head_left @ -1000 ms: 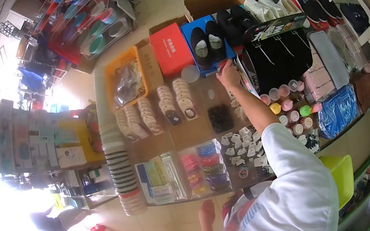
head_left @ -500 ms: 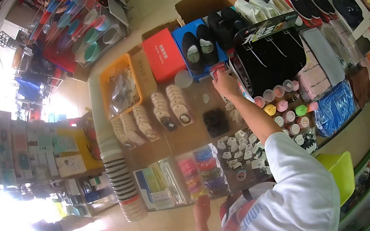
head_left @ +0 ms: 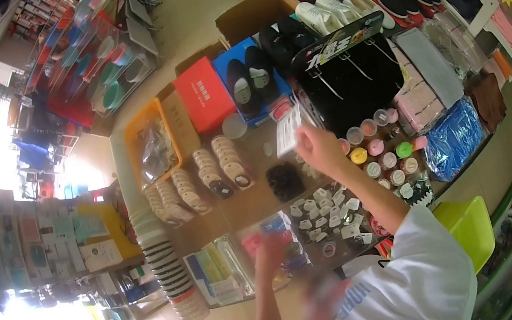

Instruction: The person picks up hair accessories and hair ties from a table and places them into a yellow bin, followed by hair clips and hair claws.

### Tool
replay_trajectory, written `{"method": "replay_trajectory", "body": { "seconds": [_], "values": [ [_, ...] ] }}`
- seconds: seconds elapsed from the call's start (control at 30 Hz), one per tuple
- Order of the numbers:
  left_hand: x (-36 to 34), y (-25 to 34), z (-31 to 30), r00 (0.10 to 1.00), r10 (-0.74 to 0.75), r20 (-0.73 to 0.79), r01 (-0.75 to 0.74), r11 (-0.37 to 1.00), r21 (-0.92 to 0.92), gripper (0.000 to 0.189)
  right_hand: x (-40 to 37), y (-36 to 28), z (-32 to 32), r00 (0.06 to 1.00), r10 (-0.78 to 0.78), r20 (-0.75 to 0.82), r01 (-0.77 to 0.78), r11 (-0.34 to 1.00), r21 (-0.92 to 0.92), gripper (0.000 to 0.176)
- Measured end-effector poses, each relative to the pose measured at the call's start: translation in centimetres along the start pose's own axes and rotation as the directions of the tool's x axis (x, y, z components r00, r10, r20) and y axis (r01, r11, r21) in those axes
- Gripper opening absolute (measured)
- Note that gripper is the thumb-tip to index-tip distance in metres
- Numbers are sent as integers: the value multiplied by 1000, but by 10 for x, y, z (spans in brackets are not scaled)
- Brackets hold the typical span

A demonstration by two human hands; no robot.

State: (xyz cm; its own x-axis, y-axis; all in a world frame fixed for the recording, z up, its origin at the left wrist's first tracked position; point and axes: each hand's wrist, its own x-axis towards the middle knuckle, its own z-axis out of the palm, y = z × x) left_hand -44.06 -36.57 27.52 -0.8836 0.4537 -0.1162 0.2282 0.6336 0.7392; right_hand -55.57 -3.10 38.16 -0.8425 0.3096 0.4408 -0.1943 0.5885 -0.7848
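My right hand (head_left: pixel 316 148) is raised over the middle of the stall table and grips a flat white card pack (head_left: pixel 287 129) by its lower edge. Beneath it lie a black pile of hair ties (head_left: pixel 285 181) and small white carded items (head_left: pixel 323 206). My left hand (head_left: pixel 269 253) is blurred, lifted over the near edge of the table above the clear boxes of coloured hair bands (head_left: pixel 277 223); I cannot tell whether it holds anything. A black display stand with hooks (head_left: pixel 350 78) stands just right of the card pack.
A red box (head_left: pixel 203 94), a blue box with black shoes (head_left: pixel 250 80), an orange basket (head_left: pixel 153 146) and rows of shoes (head_left: pixel 339 9) fill the far side. Small coloured pots (head_left: pixel 380 150), a blue bag (head_left: pixel 457 138), a cup stack (head_left: pixel 160 255) and a yellow-green stool (head_left: pixel 472 236) surround me.
My right hand has pulled back from beside the blue shoe box toward me, now holding a white card pack. My left hand has risen from below the table edge to over the hair-band boxes.
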Motion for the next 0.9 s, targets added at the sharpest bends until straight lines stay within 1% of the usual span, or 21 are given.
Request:
{"method": "replay_trajectory", "body": {
  "seconds": [0.07, 0.13, 0.17, 0.2, 0.23, 0.27, 0.3, 0.33, 0.37, 0.4, 0.43, 0.47, 0.5, 0.6, 0.7, 0.8, 0.83, 0.87, 0.9],
  "values": [
    [57, 32, -11, 997, -67, 33, 70, 990, -119, 17, -29, -20, -39, 996, 14, 84, -21, 997, 78, 10],
    [119, 59, -17, 998, -30, 57, 35, 994, -99, 19, -70, -26, -64, 951, 265, 158, -290, 943, 164, 8],
    [146, 50, -8, 989, 140, 55, -142, 989, 35, 20, -82, -33, -82, 928, 310, 205, -344, 926, 155, 8],
    [174, 48, 1, 998, 52, 45, -46, 991, -128, 21, -93, -40, -97, 900, 355, 253, -398, 906, 146, 8],
    [197, 64, 3, 994, -47, 95, 69, 968, -241, 22, -109, -43, -106, 892, 379, 245, -423, 892, 159, 8],
    [224, 66, 12, 987, -89, 137, 125, 951, -283, 24, -124, -44, -112, 884, 403, 239, -446, 878, 172, 8],
    [250, 56, 27, 975, -132, 181, 185, 929, -319, 25, -139, -45, -116, 846, 464, 264, -528, 798, 289, 8],
    [283, 5, 60, 995, 35, 97, -19, 986, -167, 30, -152, -44, -118, 803, 517, 295, -596, 696, 401, 8],
    [302, -7, 75, 997, 35, 65, -25, 989, -146, 34, -159, -43, -121, 759, 560, 331, -644, 575, 504, 8],
    [322, -18, 90, 999, 34, 32, -30, 992, -126, 37, -162, -40, -125, 737, 579, 348, -665, 532, 524, 8],
    [329, 3, 91, 987, -151, 50, 159, 955, -251, 39, -164, -38, -129, 714, 598, 364, -685, 486, 543, 8],
    [334, 23, 92, 940, -328, 93, 338, 868, -363, 40, -166, -36, -133, 690, 616, 379, -701, 439, 562, 9],
    [341, 24, 97, 914, -394, 95, 397, 821, -410, 48, -169, -30, -133, 711, 611, 348, -670, 437, 600, 10],
    [352, 24, 106, 876, -478, 63, 471, 819, -327, 48, -172, -18, -137, 690, 659, 299, -677, 442, 588, 9],
    [340, 44, 99, 895, -443, 55, 442, 860, -255, 46, -170, -12, -142, 645, 706, 291, -701, 396, 593, 8],
    [336, 24, 102, 983, -181, 42, 184, 979, -87, 29, -175, -2, -144, 645, 688, 332, -706, 372, 603, 10],
    [335, 18, 104, 992, -119, -31, 116, 991, -70, 23, -177, 0, -143, 625, 692, 361, -711, 314, 630, 15],
    [332, 12, 104, 993, -97, -62, 91, 992, -85, 22, -176, -2, -141, 661, 667, 344, -686, 351, 638, 17],
    [325, 22, 95, 993, -73, -93, 63, 993, -99, 22, -175, -5, -138, 697, 640, 324, -657, 388, 646, 20]
  ]
}}
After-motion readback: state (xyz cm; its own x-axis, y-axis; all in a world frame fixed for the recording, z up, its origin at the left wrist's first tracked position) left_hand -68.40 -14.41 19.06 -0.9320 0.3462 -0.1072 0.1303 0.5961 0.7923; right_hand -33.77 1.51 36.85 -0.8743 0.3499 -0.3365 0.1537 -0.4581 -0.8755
